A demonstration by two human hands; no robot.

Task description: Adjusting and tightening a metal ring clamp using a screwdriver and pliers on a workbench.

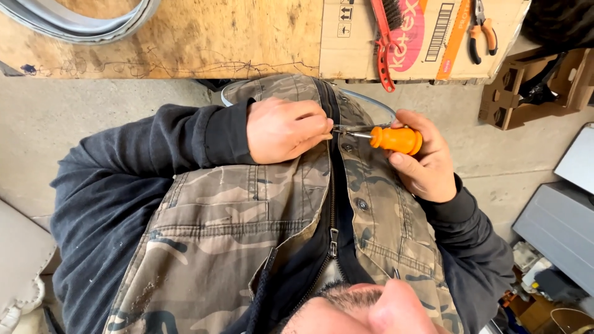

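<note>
**Screwdriver tip worked close to pinching fingers**

At the centre of the frame, an orange-handled screwdriver (pixel 396 140) is gripped in the right hand (pixel 426 162), closed around the handle, with the shaft pointing toward the left hand (pixel 286 128). The left hand is closed in a pinch on a small part that cannot be made out, where a thin grey hoop (pixel 371 104) passes behind the hands. Everything is held in the air against the camouflage vest (pixel 235 216), not braced on the tabletop (pixel 185 37) at the top of the frame.

A slip is judged the main risk: with the tip pushed toward the pinching fingers, a jump off the part could drive it into them. The springy hoop could also twist free, and the small part could be dropped to the floor (pixel 513 154).
</note>
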